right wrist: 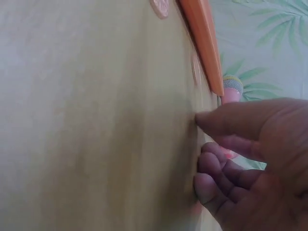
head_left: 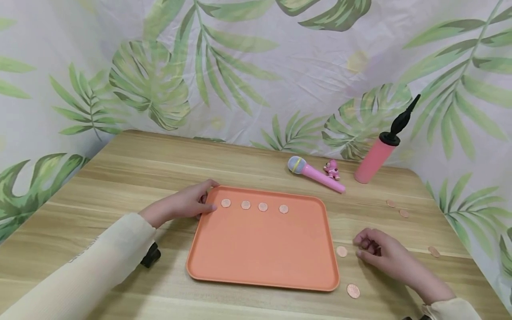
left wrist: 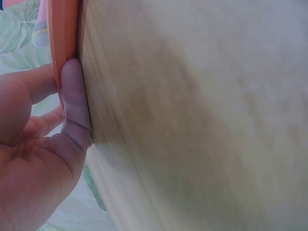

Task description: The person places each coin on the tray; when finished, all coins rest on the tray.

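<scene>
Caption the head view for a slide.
Left hand grips an orange tray bearing four round discs in a row; right hand is near loose discs.

The rectangular orange tray (head_left: 264,249) looks matt plastic; round copper-pink discs (head_left: 262,207) along its far edge look embossed. The brown table (head_left: 140,169) shows smooth wood grain. Near its far-right corner, the pink cylindrical pump (head_left: 374,161) looks plastic. Creased leaf-printed cloth (head_left: 312,75) hangs behind.

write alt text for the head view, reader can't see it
A person's left grip holds an orange tray with four coppery discs in a row; the right grip is beside loose discs on a wooden table. Behind are a pink microphone, toy and pump.
</scene>
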Available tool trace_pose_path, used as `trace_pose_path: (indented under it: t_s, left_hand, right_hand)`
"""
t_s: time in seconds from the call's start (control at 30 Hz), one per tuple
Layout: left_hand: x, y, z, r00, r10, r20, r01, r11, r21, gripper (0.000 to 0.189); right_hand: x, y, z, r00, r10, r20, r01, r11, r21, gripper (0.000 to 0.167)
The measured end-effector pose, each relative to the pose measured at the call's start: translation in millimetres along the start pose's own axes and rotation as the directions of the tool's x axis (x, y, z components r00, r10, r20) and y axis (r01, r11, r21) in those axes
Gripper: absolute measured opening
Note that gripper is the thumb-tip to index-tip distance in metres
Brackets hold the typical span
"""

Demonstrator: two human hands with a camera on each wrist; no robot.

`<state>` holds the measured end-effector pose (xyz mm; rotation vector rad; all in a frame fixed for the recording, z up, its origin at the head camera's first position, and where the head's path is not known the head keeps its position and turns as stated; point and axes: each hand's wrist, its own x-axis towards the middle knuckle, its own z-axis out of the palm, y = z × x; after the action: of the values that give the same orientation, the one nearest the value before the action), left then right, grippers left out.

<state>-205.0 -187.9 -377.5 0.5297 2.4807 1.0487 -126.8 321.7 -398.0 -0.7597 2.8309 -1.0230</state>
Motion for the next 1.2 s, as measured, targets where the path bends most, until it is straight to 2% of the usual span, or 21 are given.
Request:
trace_pose_path:
  t_s: [0.2,0.47,0.73,0.93,1.2]
  left_hand:
    - [0.4,0.7,-0.3,1.0,-0.008,0.008,0.008,1.0,-0.005,0.06]
    - [1.8,0.2,-1.3,1.0,0.001,0.002,-0.001,1.0,0.016,0.061]
    - [-1.0,0.7,-1.7,1.0,0.014,-0.004,-0.014,1.0,0.016,0.06]
    - [-2.0,0.3,-1.4,1.0,0.024,-0.01,-0.024,1.0,0.0,0.061]
    - [-2.0,-0.1,-0.8,0.999,0.031,-0.007,-0.031,1.0,0.003,0.058]
  right_hand:
    - [3.2,-2.2,0.2,0.999,-0.028,0.025,0.027,0.999,0.017,0.026]
    - [8.7,-9.6,8.3,0.988,-0.149,0.031,0.145,0.984,0.106,0.034]
    - [14.7,-17.4,17.4,0.99,-0.132,0.04,0.129,0.99,0.065,0.029]
    - [16.5,-19.2,22.8,0.988,-0.151,0.028,0.149,0.986,0.077,0.027]
    - [16.7,-23.2,23.4,0.991,-0.136,0.01,0.135,0.989,0.064,0.021]
